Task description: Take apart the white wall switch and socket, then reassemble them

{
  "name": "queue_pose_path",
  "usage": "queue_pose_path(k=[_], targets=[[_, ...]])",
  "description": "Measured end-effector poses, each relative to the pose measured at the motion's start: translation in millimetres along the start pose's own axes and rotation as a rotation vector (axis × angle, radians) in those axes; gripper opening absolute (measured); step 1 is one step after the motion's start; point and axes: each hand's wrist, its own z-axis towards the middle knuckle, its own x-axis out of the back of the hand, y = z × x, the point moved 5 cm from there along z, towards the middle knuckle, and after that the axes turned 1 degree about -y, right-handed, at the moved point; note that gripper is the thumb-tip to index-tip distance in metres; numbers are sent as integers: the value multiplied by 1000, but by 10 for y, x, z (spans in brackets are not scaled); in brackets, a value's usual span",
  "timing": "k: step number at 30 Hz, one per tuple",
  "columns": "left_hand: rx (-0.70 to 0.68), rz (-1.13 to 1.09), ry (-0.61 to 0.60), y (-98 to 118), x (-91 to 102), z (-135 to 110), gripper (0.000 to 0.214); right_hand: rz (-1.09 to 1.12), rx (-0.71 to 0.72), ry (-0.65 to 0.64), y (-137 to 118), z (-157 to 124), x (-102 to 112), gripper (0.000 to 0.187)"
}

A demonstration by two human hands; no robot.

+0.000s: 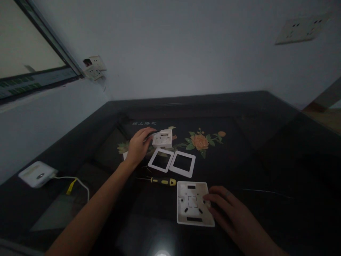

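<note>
My left hand [137, 145] reaches to the left side of a white socket back box [163, 138]. Its thumb and fingers close around a thin pale piece, seen edge-on and hard to make out. Nearer to me, my right hand [228, 209] grips the right rim of a second white back box [192, 213], its open side up and its slots and screw holes showing. Two white square cover frames [192, 167] lie side by side between the boxes. A yellow and black screwdriver [163, 181] rests just left of the near box, with small screws [146, 168] behind its shaft.
A white device [38, 174] with a cable [86, 188] and yellow tag sits at the left on the glossy black table [250, 153]. Behind my left hand's wrist a white piece [125, 155] is partly hidden. Wall sockets [302, 30] are at right and left.
</note>
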Motion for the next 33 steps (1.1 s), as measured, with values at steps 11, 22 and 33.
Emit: queue_pose_path(k=[11,22,33], targets=[[-226,43,-227,179,-496,-99,48,-36,21,12,-22,12,33,25],[-238,47,-175,110,-336,-142,27,-119,51,-157,-16,-3,-63,61],[-407,10,-85,267,77,-341,26,-91,15,-193,58,-12,-126,55]])
